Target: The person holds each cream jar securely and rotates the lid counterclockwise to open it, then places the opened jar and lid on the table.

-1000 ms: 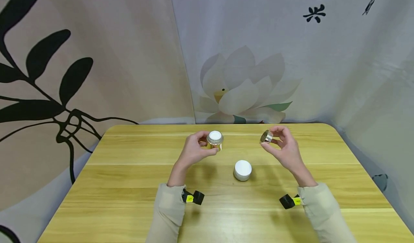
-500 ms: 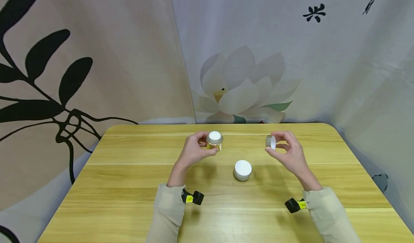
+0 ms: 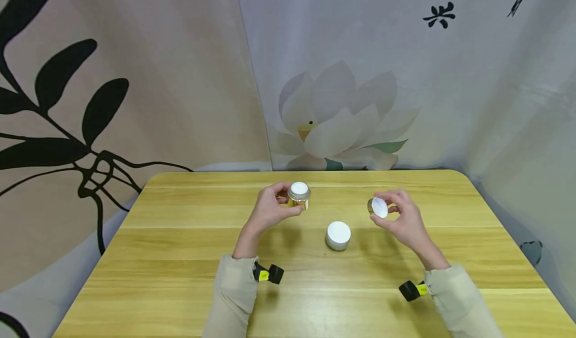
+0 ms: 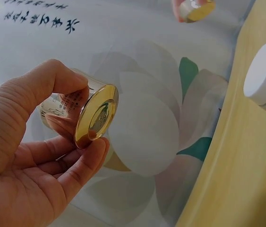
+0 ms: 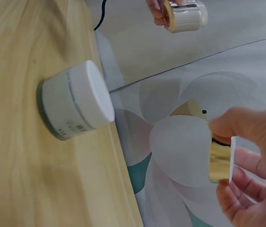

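Observation:
My left hand (image 3: 267, 209) grips a small gold cosmetic jar (image 3: 299, 196) above the table, its white top facing up. In the left wrist view the jar's shiny gold base (image 4: 97, 116) shows, with thumb and fingers curled round the side. Off to the right, my right hand (image 3: 402, 218) pinches a gold lid (image 3: 378, 207) between thumb and fingers, its white inner face turned toward the head camera. Between the hands, a second jar (image 3: 338, 236) with a white lid stands upright on the table; both wrist views show it, neither hand touching it.
The wooden table (image 3: 171, 278) spans the lower part of the head view. Behind it hangs a printed curtain (image 3: 202, 78) with a lotus and dark leaves. A small black camera (image 3: 275, 274) sits by the left wrist and another camera (image 3: 409, 291) by the right.
My right hand has shifted slightly right and down and turned the lid, so its white inner face now shows. The left hand and its jar stay in place.

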Tool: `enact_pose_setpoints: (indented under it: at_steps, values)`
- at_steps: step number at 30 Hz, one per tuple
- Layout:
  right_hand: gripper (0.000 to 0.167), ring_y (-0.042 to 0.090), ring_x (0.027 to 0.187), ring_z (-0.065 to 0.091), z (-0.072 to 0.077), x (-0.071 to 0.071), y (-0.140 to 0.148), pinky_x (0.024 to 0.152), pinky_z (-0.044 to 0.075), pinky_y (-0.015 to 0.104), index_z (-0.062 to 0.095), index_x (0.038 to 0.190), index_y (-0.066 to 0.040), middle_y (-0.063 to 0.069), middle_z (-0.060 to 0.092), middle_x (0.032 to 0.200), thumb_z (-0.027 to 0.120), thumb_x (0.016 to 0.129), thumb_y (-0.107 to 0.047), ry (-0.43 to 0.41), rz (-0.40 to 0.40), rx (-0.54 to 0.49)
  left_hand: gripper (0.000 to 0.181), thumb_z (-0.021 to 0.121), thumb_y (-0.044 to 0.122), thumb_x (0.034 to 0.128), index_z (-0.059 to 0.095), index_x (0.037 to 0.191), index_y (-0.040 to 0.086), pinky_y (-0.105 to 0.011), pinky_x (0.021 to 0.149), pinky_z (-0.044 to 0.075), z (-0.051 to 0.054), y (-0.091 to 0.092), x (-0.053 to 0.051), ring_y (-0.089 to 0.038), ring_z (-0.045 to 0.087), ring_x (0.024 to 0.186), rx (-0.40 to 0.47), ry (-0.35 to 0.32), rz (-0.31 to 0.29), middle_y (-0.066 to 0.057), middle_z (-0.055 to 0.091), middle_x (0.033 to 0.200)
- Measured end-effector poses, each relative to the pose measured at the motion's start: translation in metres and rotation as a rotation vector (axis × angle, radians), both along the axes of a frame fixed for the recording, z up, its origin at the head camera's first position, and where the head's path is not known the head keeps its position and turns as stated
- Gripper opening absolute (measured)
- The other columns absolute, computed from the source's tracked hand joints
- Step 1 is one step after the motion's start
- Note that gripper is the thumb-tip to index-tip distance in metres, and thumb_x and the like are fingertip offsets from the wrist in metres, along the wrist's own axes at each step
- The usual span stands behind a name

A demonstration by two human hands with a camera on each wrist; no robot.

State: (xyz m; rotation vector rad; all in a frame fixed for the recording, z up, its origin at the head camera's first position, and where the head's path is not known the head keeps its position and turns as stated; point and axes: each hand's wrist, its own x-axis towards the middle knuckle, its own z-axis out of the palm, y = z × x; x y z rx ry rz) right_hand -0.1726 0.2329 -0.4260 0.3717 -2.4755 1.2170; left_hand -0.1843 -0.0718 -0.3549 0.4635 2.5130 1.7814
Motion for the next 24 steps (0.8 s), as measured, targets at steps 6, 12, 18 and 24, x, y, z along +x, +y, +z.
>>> enact_pose_setpoints:
  at_steps: [6,12,18,24]
  values:
    - [0.044,0.022,0.085,0.05,-0.007,0.001,0.001,0.067,0.046,0.023,0.065,0.108,0.003,0.015,0.053,0.102,0.08,0.067,0.003,-0.044,0.0,0.07,0.041,0.07,-0.006,0.07,0.058,0.109,-0.013,-0.048,0.086,0.048,0.001,0.0,0.0,-0.03,0.053,0.088,0.01,-0.009,-0.005,-0.021,0.059,0.099]
    - [0.043,0.026,0.084,0.052,-0.011,0.001,0.003,0.066,0.05,0.033,0.064,0.107,0.005,0.018,0.054,0.102,0.08,0.067,0.002,-0.092,0.003,0.113,0.04,0.07,-0.006,0.0701,0.058,0.108,-0.013,-0.049,0.086,0.048,-0.001,0.0,-0.001,-0.031,0.053,0.088,0.006,-0.013,-0.002,-0.021,0.059,0.098]
    - [0.042,0.024,0.081,0.052,-0.02,0.001,0.005,0.067,0.051,0.031,0.063,0.106,0.006,0.019,0.053,0.101,0.079,0.068,0.003,-0.175,0.017,0.14,0.04,0.071,-0.005,0.0703,0.058,0.108,-0.012,-0.048,0.086,0.048,-0.002,0.0,0.0,-0.029,0.052,0.088,-0.008,-0.013,-0.005,-0.02,0.059,0.099]
    - [0.041,0.024,0.081,0.051,-0.031,0.003,0.007,0.066,0.05,0.03,0.064,0.105,0.006,0.016,0.053,0.098,0.079,0.068,0.001,-0.248,0.036,0.18,0.041,0.072,-0.006,0.0702,0.058,0.108,-0.012,-0.045,0.085,0.049,-0.006,-0.001,-0.002,-0.031,0.053,0.089,-0.021,0.002,-0.014,-0.021,0.059,0.1]
